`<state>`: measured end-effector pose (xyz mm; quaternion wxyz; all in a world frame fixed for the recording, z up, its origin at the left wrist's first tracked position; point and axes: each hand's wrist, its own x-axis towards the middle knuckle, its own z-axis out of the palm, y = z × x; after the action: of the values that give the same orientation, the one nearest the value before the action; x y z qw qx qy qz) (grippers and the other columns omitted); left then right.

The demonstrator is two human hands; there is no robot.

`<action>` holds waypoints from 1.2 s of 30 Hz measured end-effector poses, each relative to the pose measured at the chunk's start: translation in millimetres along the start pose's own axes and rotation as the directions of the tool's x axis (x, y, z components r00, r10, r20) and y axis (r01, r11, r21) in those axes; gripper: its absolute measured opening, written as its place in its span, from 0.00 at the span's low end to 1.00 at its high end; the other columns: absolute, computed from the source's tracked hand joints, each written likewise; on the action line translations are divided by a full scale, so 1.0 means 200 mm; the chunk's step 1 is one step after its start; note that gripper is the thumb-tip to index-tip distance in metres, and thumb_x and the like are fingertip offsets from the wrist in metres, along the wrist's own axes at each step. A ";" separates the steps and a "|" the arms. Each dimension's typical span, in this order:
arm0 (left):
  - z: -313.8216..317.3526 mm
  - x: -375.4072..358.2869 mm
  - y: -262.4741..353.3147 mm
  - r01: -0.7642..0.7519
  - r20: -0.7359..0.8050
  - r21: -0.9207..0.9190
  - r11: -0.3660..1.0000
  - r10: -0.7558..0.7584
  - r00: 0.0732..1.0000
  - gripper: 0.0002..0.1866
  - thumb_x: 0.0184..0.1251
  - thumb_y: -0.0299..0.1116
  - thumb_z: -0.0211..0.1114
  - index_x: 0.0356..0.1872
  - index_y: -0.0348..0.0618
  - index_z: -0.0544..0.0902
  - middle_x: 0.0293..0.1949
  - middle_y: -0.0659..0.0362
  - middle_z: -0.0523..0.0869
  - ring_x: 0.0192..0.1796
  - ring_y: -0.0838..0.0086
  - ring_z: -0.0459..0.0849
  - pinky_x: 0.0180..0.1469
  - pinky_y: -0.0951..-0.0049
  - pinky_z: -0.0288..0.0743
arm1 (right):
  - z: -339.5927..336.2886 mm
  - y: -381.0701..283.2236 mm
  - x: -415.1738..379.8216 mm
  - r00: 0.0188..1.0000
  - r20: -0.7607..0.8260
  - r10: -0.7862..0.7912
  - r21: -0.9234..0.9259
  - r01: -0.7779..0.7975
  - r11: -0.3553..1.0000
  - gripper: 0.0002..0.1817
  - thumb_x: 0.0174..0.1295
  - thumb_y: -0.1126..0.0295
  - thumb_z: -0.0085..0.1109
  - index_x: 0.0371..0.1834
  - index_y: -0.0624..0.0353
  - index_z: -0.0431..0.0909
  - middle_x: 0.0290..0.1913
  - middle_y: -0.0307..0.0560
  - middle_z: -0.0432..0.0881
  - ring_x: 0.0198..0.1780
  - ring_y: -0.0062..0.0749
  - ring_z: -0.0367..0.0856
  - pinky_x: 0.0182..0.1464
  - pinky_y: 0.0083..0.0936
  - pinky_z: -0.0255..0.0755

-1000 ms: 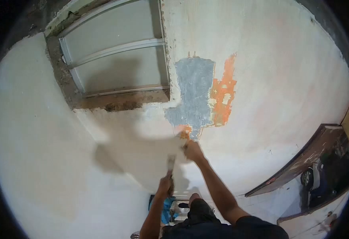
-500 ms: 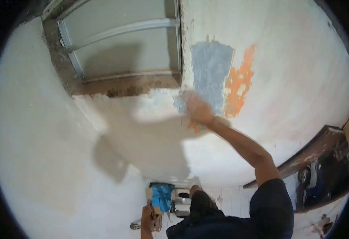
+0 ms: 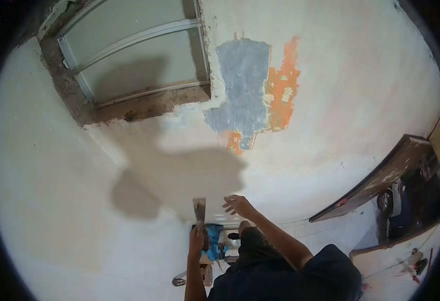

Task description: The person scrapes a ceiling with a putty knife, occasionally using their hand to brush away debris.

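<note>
While the left hand (image 3: 197, 240) grips a putty knife (image 3: 199, 209) blade-up at lower centre, the right hand (image 3: 237, 204) spreads open fingers just beside it, likely steadying against the wall (image 3: 330, 100).

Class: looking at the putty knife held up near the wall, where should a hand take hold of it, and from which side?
By the handle at the low end of the putty knife, coming from below, as the left hand does. The flat blade points upward and should stay free.
</note>
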<state>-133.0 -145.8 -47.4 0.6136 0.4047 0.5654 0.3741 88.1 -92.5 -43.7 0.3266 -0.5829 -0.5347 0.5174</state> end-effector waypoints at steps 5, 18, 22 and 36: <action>0.34 0.03 0.26 -0.238 0.218 -0.076 0.968 0.249 0.944 0.16 0.74 0.42 0.47 0.28 0.42 0.70 0.15 0.67 0.67 0.13 0.84 0.63 0.13 0.79 0.57 | 0.04 -0.33 -0.07 0.983 -0.020 -0.185 0.732 0.140 0.667 0.25 0.71 0.52 0.37 0.54 0.64 0.67 0.36 0.55 0.81 0.32 0.39 0.83 0.36 0.29 0.77; 0.84 0.07 0.47 -0.462 0.181 0.037 0.886 0.449 0.875 0.22 0.72 0.45 0.50 0.25 0.35 0.73 0.13 0.63 0.69 0.11 0.81 0.66 0.11 0.75 0.57 | -0.30 -0.43 -0.18 0.885 -0.425 -0.190 0.701 0.454 0.550 0.12 0.68 0.62 0.47 0.34 0.60 0.70 0.25 0.46 0.77 0.25 0.30 0.79 0.29 0.23 0.73; 0.83 0.13 0.51 -0.345 0.196 -0.009 0.939 0.340 0.920 0.23 0.72 0.45 0.50 0.24 0.35 0.73 0.12 0.63 0.69 0.11 0.80 0.66 0.12 0.74 0.57 | -0.30 -0.52 -0.10 0.871 -0.469 -0.144 0.678 0.460 0.573 0.10 0.68 0.65 0.48 0.35 0.61 0.70 0.25 0.46 0.78 0.23 0.30 0.79 0.27 0.23 0.74; 0.90 0.51 0.61 -0.447 0.094 -0.146 0.882 0.463 0.882 0.21 0.74 0.44 0.45 0.37 0.33 0.76 0.19 0.64 0.75 0.18 0.85 0.69 0.18 0.81 0.61 | -0.40 -0.59 0.37 0.719 -0.624 -0.305 0.358 0.610 0.707 0.10 0.66 0.67 0.49 0.36 0.65 0.71 0.19 0.42 0.76 0.15 0.21 0.72 0.16 0.18 0.65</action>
<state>55.3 -17.9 30.6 0.5663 0.5115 0.3909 0.5147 122.0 17.9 67.6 0.7316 -0.4243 -0.3888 0.3655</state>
